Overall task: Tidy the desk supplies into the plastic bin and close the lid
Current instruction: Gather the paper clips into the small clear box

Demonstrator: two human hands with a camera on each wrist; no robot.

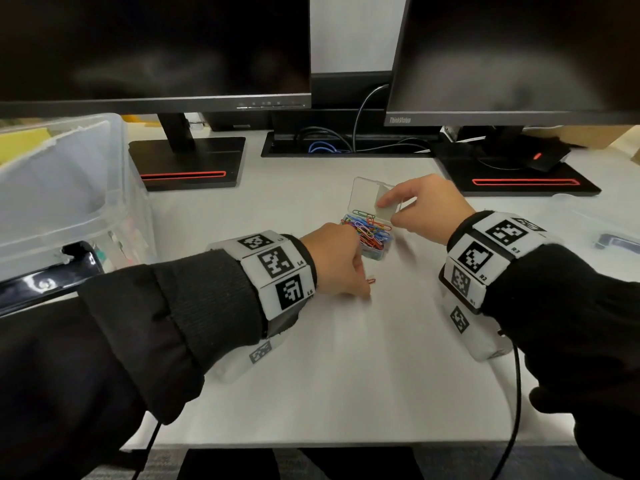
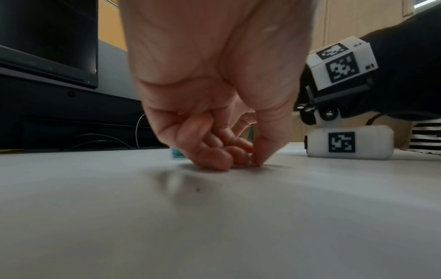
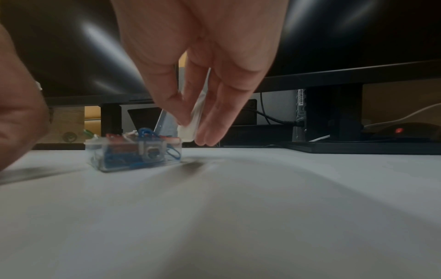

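Note:
A small clear box (image 1: 375, 249) heaped with coloured paper clips stands mid-desk, also seen in the right wrist view (image 3: 136, 154). Its hinged lid (image 1: 367, 194) stands upright. My right hand (image 1: 384, 206) pinches the lid's front flap between thumb and fingers (image 3: 214, 122). My left hand (image 1: 365, 289) is just in front of the box, fingers curled down to the desk (image 2: 250, 162). It pinches a loose red paper clip (image 1: 370, 281) lying there. The big clear plastic bin (image 1: 69, 188) stands open at the far left.
Two dark monitors on black stands (image 1: 187, 161) fill the back, with cables (image 1: 325, 143) between them. A translucent lid with a grey handle (image 1: 616, 241) lies at the right edge. A black mouse (image 1: 540, 157) sits on the right stand.

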